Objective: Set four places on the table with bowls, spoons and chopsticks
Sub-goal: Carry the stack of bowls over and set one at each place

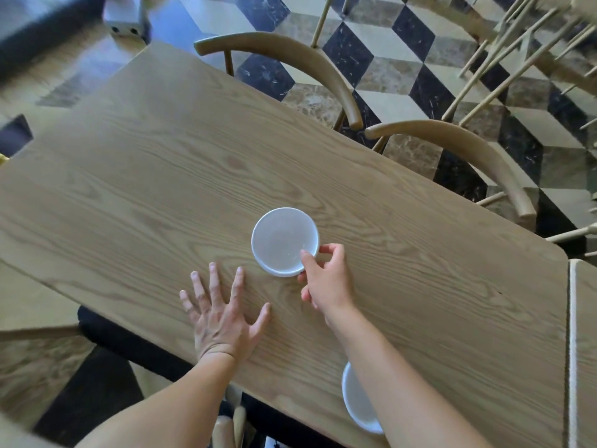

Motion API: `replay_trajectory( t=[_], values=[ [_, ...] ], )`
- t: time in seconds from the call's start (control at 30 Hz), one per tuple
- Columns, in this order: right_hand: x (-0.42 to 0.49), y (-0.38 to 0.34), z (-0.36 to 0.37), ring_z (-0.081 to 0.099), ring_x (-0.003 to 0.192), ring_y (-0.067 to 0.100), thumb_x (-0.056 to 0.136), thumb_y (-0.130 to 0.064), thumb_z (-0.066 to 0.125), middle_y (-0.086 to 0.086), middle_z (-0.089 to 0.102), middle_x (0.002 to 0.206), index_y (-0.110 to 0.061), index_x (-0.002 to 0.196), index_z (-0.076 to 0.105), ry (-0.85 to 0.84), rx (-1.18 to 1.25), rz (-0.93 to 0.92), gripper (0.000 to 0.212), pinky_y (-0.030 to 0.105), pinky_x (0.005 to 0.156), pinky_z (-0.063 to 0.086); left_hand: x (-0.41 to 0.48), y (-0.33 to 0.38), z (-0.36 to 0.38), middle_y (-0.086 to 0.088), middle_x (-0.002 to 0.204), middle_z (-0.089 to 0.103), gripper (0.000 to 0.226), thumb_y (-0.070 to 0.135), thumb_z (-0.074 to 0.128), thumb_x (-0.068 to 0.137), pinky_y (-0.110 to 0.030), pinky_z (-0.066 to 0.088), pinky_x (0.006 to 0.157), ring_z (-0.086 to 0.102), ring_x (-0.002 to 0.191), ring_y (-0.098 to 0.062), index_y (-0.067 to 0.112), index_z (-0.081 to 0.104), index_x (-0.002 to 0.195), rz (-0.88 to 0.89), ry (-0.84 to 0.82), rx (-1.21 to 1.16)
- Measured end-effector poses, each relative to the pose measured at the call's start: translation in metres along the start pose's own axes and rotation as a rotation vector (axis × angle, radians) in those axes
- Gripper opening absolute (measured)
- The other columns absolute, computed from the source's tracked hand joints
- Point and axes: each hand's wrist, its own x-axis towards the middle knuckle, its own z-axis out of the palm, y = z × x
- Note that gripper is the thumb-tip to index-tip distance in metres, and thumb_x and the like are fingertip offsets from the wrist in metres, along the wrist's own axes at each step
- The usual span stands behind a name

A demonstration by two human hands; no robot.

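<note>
A white bowl [281,239] stands on the wooden table [161,163], near its middle. My right hand [326,279] pinches the bowl's near right rim, thumb inside and fingers outside. Flat on the tabletop to the left of the bowl lies my left hand [223,315], its fingers spread and holding nothing. A second white bowl [355,402] sits at the table's near edge, partly hidden under my right forearm. No spoons or chopsticks are in view.
Two curved wooden chair backs [290,63] [468,156] stand along the table's far side. Another tabletop [584,350] adjoins at the right. A further chair [523,43] is at the top right. The floor has a checkered cube pattern.
</note>
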Motion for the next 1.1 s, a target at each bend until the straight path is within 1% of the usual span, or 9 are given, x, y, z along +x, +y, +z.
replay_trajectory(
  t=[0.1,0.17,0.27,0.4,0.57,0.73,0.83,1.0,1.1],
  values=[
    [0.008,-0.001,0.000,0.049,0.030,0.016,0.085,-0.027,0.061,0.004,0.067,0.061,-0.021,0.100,0.043,0.034,-0.177,-0.036,0.024,0.026,0.036,0.039,0.001,0.000,0.000,-0.012,0.167,0.010,0.092,0.083,0.034,0.073,-0.060,-0.007,0.120,-0.005,0.152,-0.040,0.037,0.029,0.154,-0.002,-0.001,0.003],
    [0.011,-0.004,0.000,0.063,0.048,0.023,0.082,-0.023,0.057,0.008,0.069,0.070,-0.022,0.102,0.042,0.038,-0.290,-0.084,0.025,0.035,0.051,0.053,0.001,0.000,0.002,-0.013,0.166,0.012,0.093,0.083,0.036,0.074,-0.061,-0.004,0.120,-0.004,0.152,-0.042,0.036,0.030,0.154,0.003,0.004,0.012],
    [0.011,-0.010,0.000,0.067,0.070,0.035,0.083,-0.021,0.052,0.011,0.070,0.078,-0.023,0.107,0.044,0.042,-0.383,-0.165,0.026,0.045,0.066,0.056,0.001,0.000,0.005,-0.013,0.166,0.012,0.093,0.084,0.037,0.074,-0.062,-0.003,0.120,-0.003,0.152,-0.042,0.036,0.028,0.154,0.004,0.008,0.027],
    [0.006,-0.020,-0.005,0.062,0.040,0.018,0.085,-0.014,0.049,0.004,0.068,0.069,-0.029,0.119,0.052,-0.005,-0.346,-0.226,0.037,0.021,0.041,0.049,0.001,-0.002,0.007,-0.012,0.166,0.012,0.093,0.084,0.038,0.074,-0.061,-0.003,0.120,-0.002,0.152,-0.042,0.036,0.029,0.153,0.009,0.016,0.038],
    [0.004,-0.018,-0.008,0.059,0.035,0.017,0.088,-0.011,0.045,-0.004,0.061,0.055,-0.035,0.134,0.048,-0.063,-0.217,-0.173,0.053,0.020,0.032,0.038,0.001,-0.003,0.009,-0.012,0.166,0.012,0.093,0.085,0.036,0.074,-0.060,-0.005,0.120,-0.003,0.152,-0.041,0.037,0.029,0.153,0.006,0.031,0.046],
    [-0.001,-0.010,-0.014,0.056,0.033,0.018,0.086,-0.012,0.045,-0.002,0.060,0.045,-0.058,0.122,0.044,-0.057,-0.057,-0.174,0.059,0.021,0.031,0.036,0.000,-0.002,0.009,-0.011,0.167,0.009,0.092,0.086,0.033,0.074,-0.058,-0.009,0.120,-0.006,0.153,-0.040,0.039,0.024,0.154,-0.004,0.020,0.053],
    [-0.002,-0.006,-0.024,0.055,0.034,0.017,0.087,-0.013,0.047,0.000,0.061,0.047,-0.051,0.134,0.041,-0.035,-0.008,-0.164,0.061,0.021,0.032,0.037,0.000,-0.002,0.008,-0.011,0.167,0.010,0.092,0.085,0.033,0.075,-0.057,-0.009,0.120,-0.006,0.152,-0.040,0.039,0.024,0.154,-0.002,0.025,0.054],
    [-0.014,0.012,-0.057,0.046,0.034,0.016,0.089,-0.012,0.047,0.002,0.057,0.053,-0.063,0.124,0.041,0.022,0.086,-0.135,0.062,0.019,0.033,0.035,0.000,-0.002,0.008,-0.012,0.166,0.013,0.091,0.084,0.033,0.075,-0.057,-0.007,0.119,-0.003,0.152,-0.040,0.039,0.026,0.153,-0.002,0.039,0.046],
    [-0.023,0.035,-0.086,0.043,0.035,0.015,0.091,-0.012,0.048,0.002,0.049,0.053,-0.058,0.131,0.038,0.089,0.167,-0.054,0.063,0.019,0.034,0.032,0.000,-0.001,0.007,-0.012,0.166,0.012,0.091,0.085,0.031,0.075,-0.056,-0.009,0.119,-0.003,0.152,-0.039,0.039,0.026,0.153,-0.009,0.031,0.060]
  ],
)
